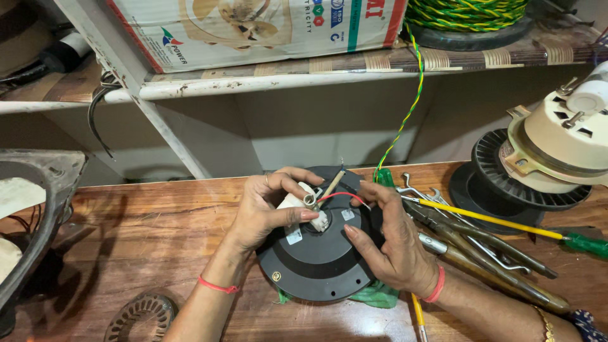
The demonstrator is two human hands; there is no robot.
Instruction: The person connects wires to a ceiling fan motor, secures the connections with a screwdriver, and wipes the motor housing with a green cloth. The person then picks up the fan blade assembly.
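While gripped: two hands [329,218], one motor [316,253]

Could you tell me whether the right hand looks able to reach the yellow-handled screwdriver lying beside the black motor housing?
Probably yes: the right hand rests on the black motor housing, and the yellow-handled screwdriver lies uncovered on top of the pliers just beside it.

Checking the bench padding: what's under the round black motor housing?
A green cloth pokes out from under the round black motor housing at its near edge, on the wooden bench. How far it reaches underneath is hidden by the housing.
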